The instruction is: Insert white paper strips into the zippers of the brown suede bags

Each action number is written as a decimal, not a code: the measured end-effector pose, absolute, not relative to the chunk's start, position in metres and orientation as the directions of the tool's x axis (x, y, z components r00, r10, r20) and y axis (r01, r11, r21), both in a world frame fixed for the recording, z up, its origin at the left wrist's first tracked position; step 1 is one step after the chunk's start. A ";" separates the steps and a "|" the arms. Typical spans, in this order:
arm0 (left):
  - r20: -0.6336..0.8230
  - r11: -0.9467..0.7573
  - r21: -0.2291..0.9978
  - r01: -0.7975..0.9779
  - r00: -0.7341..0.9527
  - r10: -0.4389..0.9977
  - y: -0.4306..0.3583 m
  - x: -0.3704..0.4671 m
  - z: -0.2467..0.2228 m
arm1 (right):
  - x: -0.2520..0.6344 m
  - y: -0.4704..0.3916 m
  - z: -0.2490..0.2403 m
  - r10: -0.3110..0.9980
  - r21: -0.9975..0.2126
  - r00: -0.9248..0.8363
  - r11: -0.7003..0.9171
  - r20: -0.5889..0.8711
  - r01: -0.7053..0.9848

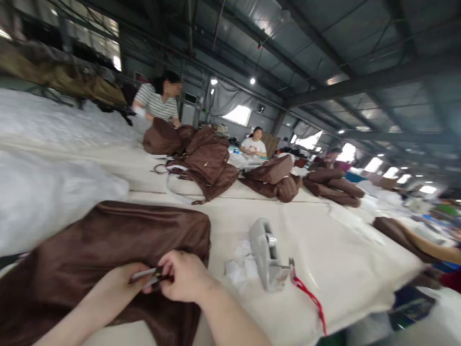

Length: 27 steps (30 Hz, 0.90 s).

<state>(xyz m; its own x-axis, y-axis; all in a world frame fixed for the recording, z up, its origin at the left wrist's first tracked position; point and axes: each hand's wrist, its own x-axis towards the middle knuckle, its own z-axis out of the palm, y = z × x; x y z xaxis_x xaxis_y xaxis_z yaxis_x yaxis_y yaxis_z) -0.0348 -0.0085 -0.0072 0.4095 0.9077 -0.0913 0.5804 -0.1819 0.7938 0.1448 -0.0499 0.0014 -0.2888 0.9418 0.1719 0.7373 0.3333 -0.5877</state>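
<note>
Both hands, left [124, 283] and right [183, 276], grip a small clip [153, 276] (fingers pinched) atop brown fabric [90, 250].

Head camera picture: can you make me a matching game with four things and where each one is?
Things:
1. large brown fabric cover
2. grey plastic tagging tool
3. red cord
4. heap of brown fabric bags

Places:
A. trailing from the grey tool toward the table's near edge
B. farther up the table, in front of the person in a striped shirt
C. under both hands
D. on the cream table, beside white paper scraps

Pairs: 1-C, 2-D, 3-A, 4-B
</note>
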 end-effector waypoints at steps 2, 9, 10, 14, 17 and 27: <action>-0.140 -0.131 0.819 0.559 0.416 0.898 -0.019 -0.032 0.008 | 0.144 -0.052 0.003 0.941 -0.544 -0.282 0.338 0.187 0.768; -0.146 -0.084 0.823 0.562 0.353 0.924 -0.023 -0.031 0.002 | 0.142 -0.049 -0.007 0.917 -0.511 -0.333 0.400 0.221 0.761; -0.141 -0.090 0.823 0.561 0.355 0.924 -0.023 -0.032 0.001 | 0.141 -0.049 -0.007 0.911 -0.509 -0.342 0.412 0.230 0.755; -0.128 -0.114 0.820 0.561 0.373 0.919 -0.024 -0.033 0.001 | 0.140 -0.050 -0.004 0.898 -0.500 -0.368 0.439 0.239 0.747; -0.109 -0.126 0.814 0.567 0.362 0.926 -0.024 -0.032 0.003 | 0.140 -0.047 -0.007 0.901 -0.506 -0.362 0.434 0.241 0.745; 0.083 -0.302 0.755 0.581 0.373 0.924 -0.030 -0.029 0.010 | 0.135 -0.040 -0.029 0.945 -0.559 -0.198 0.314 0.260 0.767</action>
